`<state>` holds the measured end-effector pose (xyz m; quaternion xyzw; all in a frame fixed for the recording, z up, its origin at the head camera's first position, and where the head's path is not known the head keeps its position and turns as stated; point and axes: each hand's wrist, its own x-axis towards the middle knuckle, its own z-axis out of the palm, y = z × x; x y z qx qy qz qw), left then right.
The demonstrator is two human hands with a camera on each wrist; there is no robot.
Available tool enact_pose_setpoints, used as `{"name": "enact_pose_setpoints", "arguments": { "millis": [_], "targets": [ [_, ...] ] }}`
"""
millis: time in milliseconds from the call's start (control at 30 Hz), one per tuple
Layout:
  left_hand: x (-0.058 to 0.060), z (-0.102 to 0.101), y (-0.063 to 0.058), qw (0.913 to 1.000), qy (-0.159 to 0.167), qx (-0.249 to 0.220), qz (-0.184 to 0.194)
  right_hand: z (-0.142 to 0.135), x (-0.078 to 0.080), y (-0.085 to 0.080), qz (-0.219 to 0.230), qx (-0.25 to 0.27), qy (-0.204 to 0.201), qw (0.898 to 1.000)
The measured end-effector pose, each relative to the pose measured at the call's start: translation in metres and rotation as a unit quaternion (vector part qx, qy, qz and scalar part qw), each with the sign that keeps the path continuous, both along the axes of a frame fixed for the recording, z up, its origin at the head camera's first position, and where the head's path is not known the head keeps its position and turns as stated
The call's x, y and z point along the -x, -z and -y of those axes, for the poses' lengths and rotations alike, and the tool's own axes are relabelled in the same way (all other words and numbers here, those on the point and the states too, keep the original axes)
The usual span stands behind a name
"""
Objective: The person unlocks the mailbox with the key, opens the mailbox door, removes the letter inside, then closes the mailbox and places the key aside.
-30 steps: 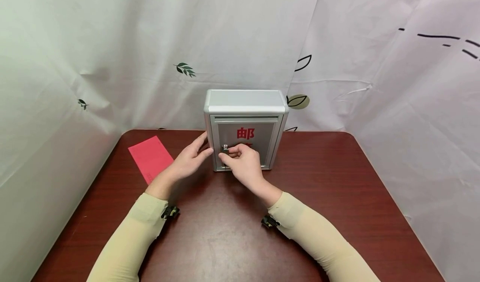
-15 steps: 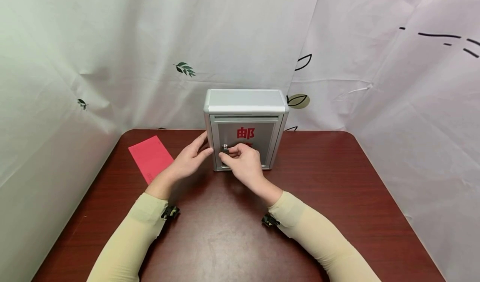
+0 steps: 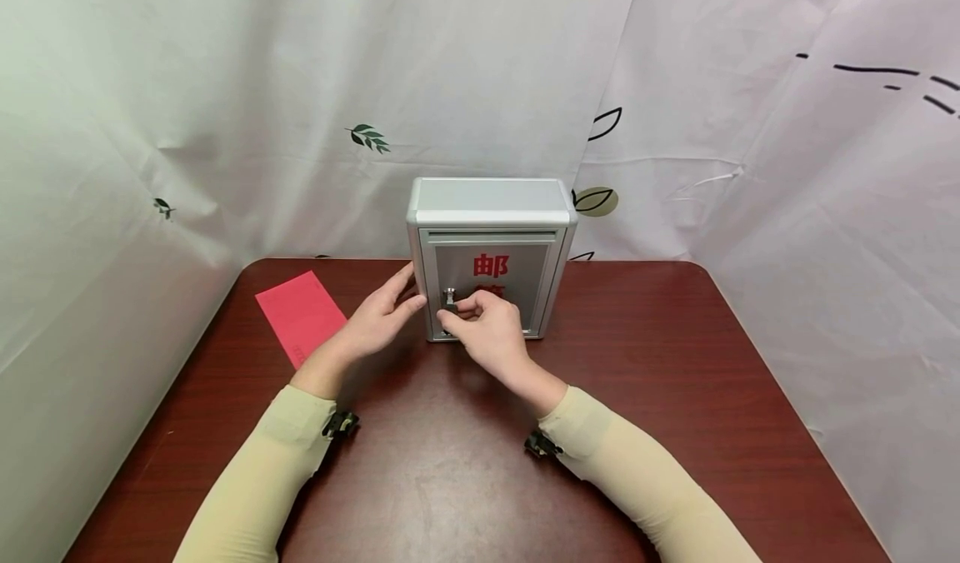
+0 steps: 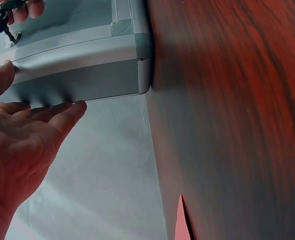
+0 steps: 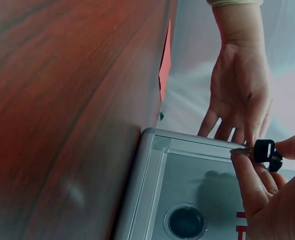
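A silver-grey metal mailbox (image 3: 495, 201) with red characters on its front door stands upright at the table's far side. My right hand (image 3: 491, 330) pinches a key with a black head (image 5: 262, 151) between thumb and fingers, in front of the door's small lock (image 4: 12, 39). A second black piece hangs beside the key head. Whether the key's tip is inside the lock I cannot tell. My left hand (image 3: 381, 320) rests on the mailbox's left side, fingers straight along it and thumb by the front edge.
A red envelope (image 3: 302, 313) lies on the dark red-brown wooden table (image 3: 645, 363), left of the mailbox and partly behind my left forearm. White cloth (image 3: 247, 88) with leaf prints hangs behind the table and at both sides.
My right hand has shifted slightly down and back from the lock with the key, so more metal shows between the lock and the key's black head. The left hand stays put.
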<state>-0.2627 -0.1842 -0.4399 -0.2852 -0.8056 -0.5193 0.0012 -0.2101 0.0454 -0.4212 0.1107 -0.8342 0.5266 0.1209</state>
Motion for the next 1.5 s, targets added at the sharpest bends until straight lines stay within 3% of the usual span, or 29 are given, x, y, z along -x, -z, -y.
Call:
{"name": "enact_pose_setpoints", "arguments": {
  "millis": [167,400,533,800,1033,1500],
  "targets": [
    [0.0,0.0,0.0,1.0,-0.003,0.002,0.002,-0.003,-0.007,0.0,0.017,0.009,-0.017,1.0],
    [0.0,0.0,0.0,1.0,-0.002,-0.001,0.009,-0.011,-0.014,0.002,0.105,0.058,-0.067,0.99],
    [-0.001,0.001,0.0,0.9999,-0.007,0.006,0.008,-0.015,-0.018,0.003,0.152,0.092,-0.092,0.98],
    [-0.001,0.0,-0.002,0.9997,-0.021,0.014,0.008,-0.022,-0.023,0.013,0.234,0.163,-0.158,0.945],
    [0.0,0.0,0.0,0.9995,-0.024,0.018,0.009,-0.03,-0.022,0.026,0.286,0.157,-0.201,0.924],
    [-0.002,0.001,-0.001,0.9991,-0.026,0.027,0.018,-0.047,-0.014,0.038,0.334,0.071,-0.214,0.915]
  ]
}}
